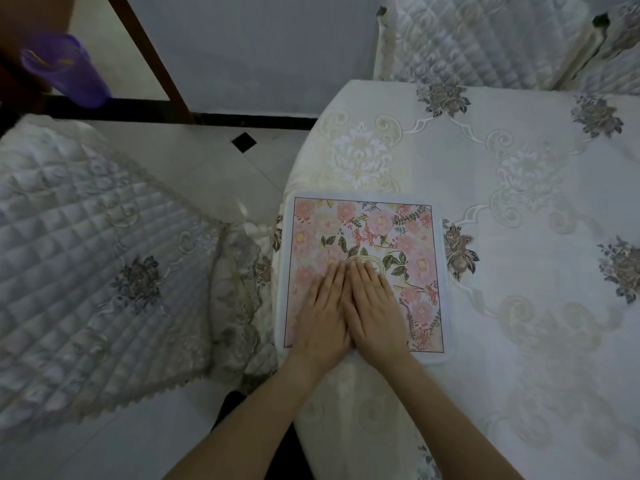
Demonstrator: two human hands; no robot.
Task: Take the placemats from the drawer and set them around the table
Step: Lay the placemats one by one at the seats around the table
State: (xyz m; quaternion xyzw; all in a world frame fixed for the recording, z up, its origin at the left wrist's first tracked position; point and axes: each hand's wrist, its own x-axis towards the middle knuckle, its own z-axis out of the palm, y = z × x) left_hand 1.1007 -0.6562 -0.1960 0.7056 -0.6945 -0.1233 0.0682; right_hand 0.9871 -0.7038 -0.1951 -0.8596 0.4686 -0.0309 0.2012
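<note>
Embroidered cloth covers the worktop; near its left edge lies a floral placemat, with the left hand and right hand pressed flat on it, fingers straight, side by side.

Purple cup blurred, top left

There is one view only, from a wide-angle camera worn on the person's head. It looks forward and steeply down along both forearms, so the left hand and the right hand sit close below centre, flat on the placemat. The bench fills the right half (its far edge bends with the lens), while the floor and a quilted chair take the left.
</note>
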